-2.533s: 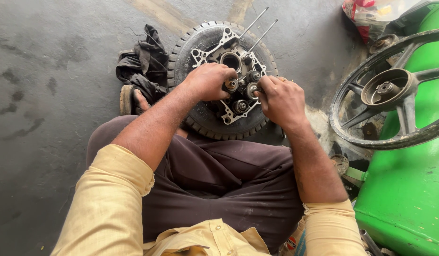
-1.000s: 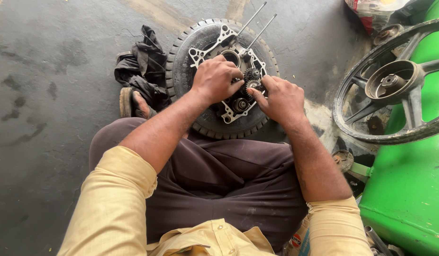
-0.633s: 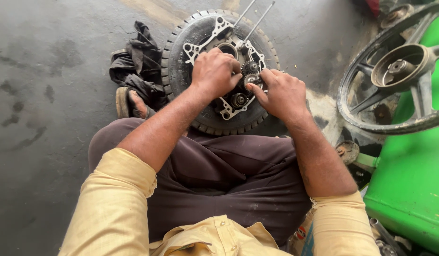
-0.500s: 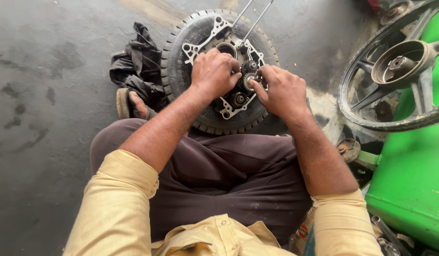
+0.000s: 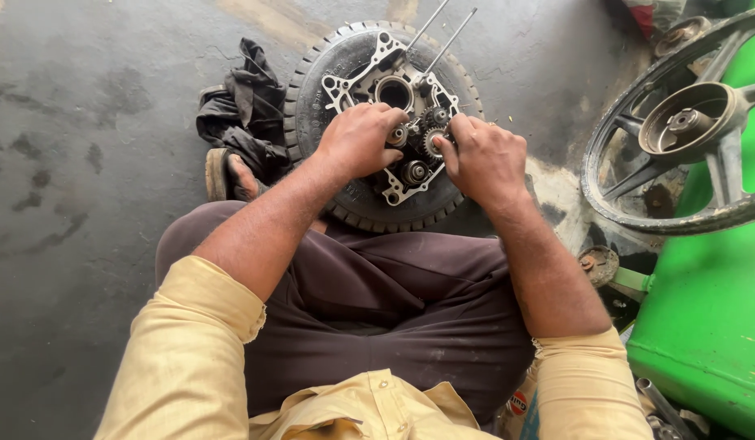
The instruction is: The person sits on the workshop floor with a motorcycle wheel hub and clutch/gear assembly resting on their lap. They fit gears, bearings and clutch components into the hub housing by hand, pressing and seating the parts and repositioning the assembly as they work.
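The person sits cross-legged on the stained concrete floor (image 5: 84, 163), both forearms reaching forward from rolled yellow sleeves and angling in toward each other over a small black tyre (image 5: 308, 98) that lies flat just past the knees. To the right stands a green body panel (image 5: 703, 326) with a dark spoked wheel (image 5: 679, 138) lying partly over it, well apart from the hands. A dark rag (image 5: 243, 106) is bunched against the tyre's left edge, beside a sandalled foot (image 5: 226, 175). Resting in the tyre's middle is a metal engine casing (image 5: 369, 61), open side up, with two long studs (image 5: 446, 41) rising from its far edge. The left hand (image 5: 357, 143) lies palm down on the casing's near left part, knuckles up, its fingers curled closed over a small gear shaft end at its fingertips. The right hand (image 5: 483, 159) sits just beside it, thumb pointing inward, its fingers bent and pressed together against the cluster of gears (image 5: 430, 138); whether it actually pinches one I cannot tell. A further round gear (image 5: 414, 173) shows between the two hands. Against half a second ago, both hands hold nearly the same pose on the casing; against the earliest picture, the two hands have drawn closer together and the tyre sits slightly higher in view.
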